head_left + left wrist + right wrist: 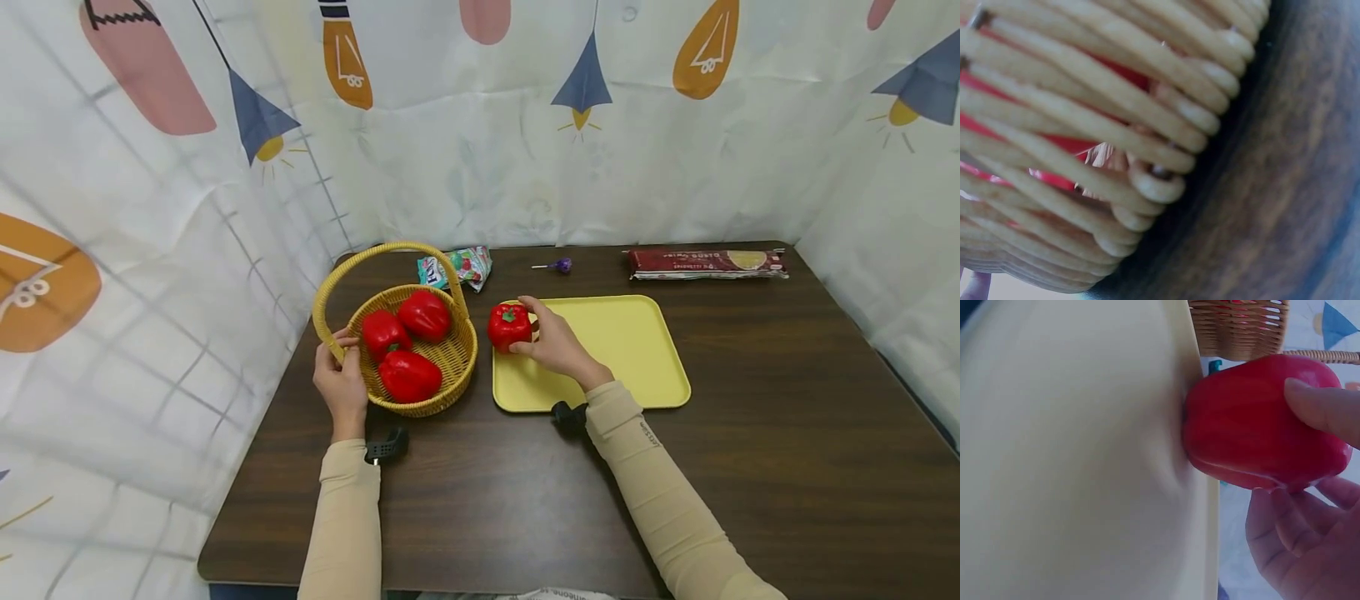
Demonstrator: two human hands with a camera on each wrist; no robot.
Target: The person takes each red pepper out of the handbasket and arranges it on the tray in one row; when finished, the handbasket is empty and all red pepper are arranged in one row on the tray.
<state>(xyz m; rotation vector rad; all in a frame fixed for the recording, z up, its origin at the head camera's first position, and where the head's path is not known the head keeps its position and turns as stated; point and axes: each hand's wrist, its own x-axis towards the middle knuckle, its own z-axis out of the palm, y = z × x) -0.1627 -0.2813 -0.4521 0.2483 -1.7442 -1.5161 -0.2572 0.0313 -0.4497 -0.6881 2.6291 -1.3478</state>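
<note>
A red bell pepper point(508, 327) with a green stem is held between the thumb and fingers of my right hand point(557, 340), at the left end of the yellow tray point(622, 350). In the right wrist view the bell pepper point(1260, 425) is close over the tray surface point(1085, 450). My left hand point(343, 382) grips the left rim of the yellow wicker basket point(459, 367), where its tall handle begins. Inside lie three more red peppers point(409, 377). The left wrist view shows mostly the basket's weave point(1104, 119), with red showing through the gaps.
Behind the basket lies a colourful snack packet point(472, 267). A purple-wrapped lollipop point(561, 265) is at the back middle of the dark wooden table point(780, 400), and a long dark red snack package point(707, 263) sits at the back right. A patterned curtain point(480, 150) hangs along the back.
</note>
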